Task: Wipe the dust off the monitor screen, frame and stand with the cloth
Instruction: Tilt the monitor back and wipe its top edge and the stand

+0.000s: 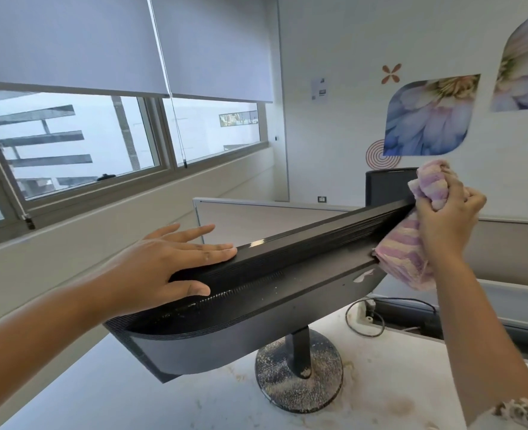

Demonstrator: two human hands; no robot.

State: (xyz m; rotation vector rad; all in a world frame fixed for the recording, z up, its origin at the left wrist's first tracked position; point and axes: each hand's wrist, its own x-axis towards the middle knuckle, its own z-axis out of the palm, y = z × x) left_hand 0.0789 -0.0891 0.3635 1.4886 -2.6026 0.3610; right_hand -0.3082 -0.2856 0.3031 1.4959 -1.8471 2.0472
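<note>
A black monitor (287,274) stands on the desk, seen from above and behind, with pale dust specks along its vented top edge. Its round stand base (300,389) is thickly dusted. My left hand (169,262) lies flat on the left part of the top edge, fingers spread, thumb on the back. My right hand (445,218) is closed around a bunched pink, purple and cream striped cloth (402,252), which presses against the right end of the monitor's top edge. The screen side faces away and is hidden.
The white desk (132,398) carries dust and brownish smears around the stand. A black cable (365,321) loops behind the monitor near a grey partition (504,243). A window with blinds is at the left, and a wall with flower decals at the right.
</note>
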